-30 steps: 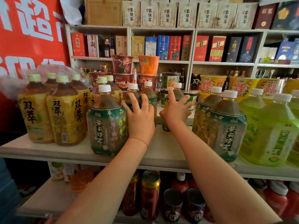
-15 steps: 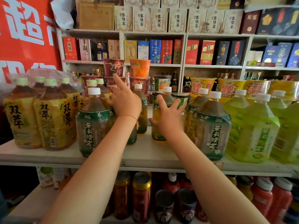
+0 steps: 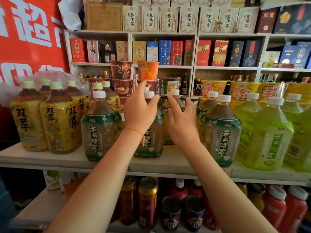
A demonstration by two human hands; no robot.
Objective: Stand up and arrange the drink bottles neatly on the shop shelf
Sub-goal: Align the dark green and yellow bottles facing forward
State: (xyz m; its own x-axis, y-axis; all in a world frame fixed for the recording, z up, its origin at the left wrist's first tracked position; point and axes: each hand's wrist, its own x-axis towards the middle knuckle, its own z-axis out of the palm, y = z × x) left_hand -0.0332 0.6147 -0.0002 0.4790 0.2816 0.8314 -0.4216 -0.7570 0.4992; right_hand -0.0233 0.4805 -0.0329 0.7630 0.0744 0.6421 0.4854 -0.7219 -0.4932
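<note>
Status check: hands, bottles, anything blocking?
Left hand on middle green-label bottle, grip unclear. Right hand open, reaching for bottle behind. Noodle cups crowd the back.
</note>
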